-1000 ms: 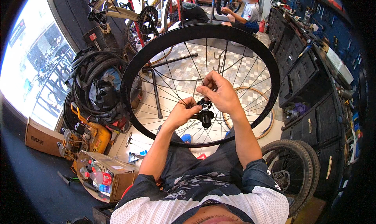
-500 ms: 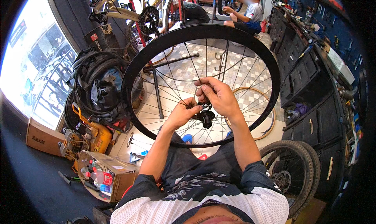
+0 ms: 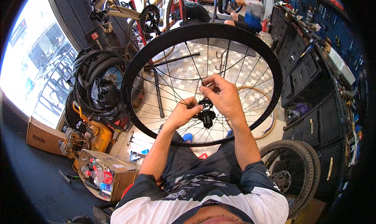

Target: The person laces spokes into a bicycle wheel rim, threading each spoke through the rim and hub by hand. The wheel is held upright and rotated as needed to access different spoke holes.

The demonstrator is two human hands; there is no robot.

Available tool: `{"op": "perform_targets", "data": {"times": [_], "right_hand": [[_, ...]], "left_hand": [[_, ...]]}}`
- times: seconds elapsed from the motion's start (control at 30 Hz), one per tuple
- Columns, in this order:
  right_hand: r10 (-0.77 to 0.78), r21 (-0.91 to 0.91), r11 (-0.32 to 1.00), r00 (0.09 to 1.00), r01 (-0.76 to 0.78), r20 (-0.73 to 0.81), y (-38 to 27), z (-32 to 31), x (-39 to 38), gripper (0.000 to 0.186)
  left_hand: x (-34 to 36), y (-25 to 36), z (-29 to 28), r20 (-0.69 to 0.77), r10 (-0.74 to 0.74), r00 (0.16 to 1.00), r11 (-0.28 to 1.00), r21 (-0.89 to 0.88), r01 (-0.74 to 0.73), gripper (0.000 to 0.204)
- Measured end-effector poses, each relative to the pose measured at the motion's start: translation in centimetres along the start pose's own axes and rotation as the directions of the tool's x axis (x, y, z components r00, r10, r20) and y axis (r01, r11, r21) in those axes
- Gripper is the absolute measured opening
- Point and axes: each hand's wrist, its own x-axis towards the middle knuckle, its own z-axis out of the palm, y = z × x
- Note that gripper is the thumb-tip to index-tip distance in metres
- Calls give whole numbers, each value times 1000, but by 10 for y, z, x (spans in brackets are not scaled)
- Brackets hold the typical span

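I see a black spoked bicycle wheel rim (image 3: 202, 29) held roughly flat before me, above my dark-clad legs. My left hand (image 3: 184, 112) is closed on the black hub (image 3: 207, 116) at the wheel's centre, its thumb against the hub's silver-and-black upper end. Just above and to the right, my right hand (image 3: 222, 96) has thumb and forefinger pinched on a thin spoke, other fingers curled. The exact contact at those fingertips is too small to make out clearly.
A bike (image 3: 133, 14) stands back left, people (image 3: 250, 18) behind. Tyres (image 3: 90, 67), a yellow compressor (image 3: 102, 136) and a cardboard box (image 3: 127, 181) sit left. Drawer cabinets (image 3: 313, 122) line the right, with spare wheels (image 3: 305, 157) below and a thin tan tyre (image 3: 273, 106) on the floor.
My right hand has shifted slightly right along with the wheel, its fingers moving a little at the spokes. The person at back right has raised an arm. My left hand holds its position.
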Motion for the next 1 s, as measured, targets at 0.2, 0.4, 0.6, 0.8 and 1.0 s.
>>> {"op": "perform_targets", "data": {"times": [0.2,0.4,0.6,0.8,1.0], "right_hand": [[15,-126,992,999,-20,-38,-12,-3,-1,23],[-91,-54,994,996,90,-17,9,1,3,24],[3,262,965,997,-22,72,30,6,1,20],[-33,36,999,984,27,176,8,-13,-17,23],[-155,109,980,981,168,-118,-12,-37,-29,25]], "left_hand": [[-4,9,1,-6,-10,1000,999,36,10,24],[2,-2,-2,2,11,1000,1000,1,-11,22],[1,3,2,-4,-2,1000,998,-69,1,22],[0,4,0,-8,1,1000,1000,14,-1,23],[0,-2,0,-19,-7,1000,999,-50,6,23]]}}
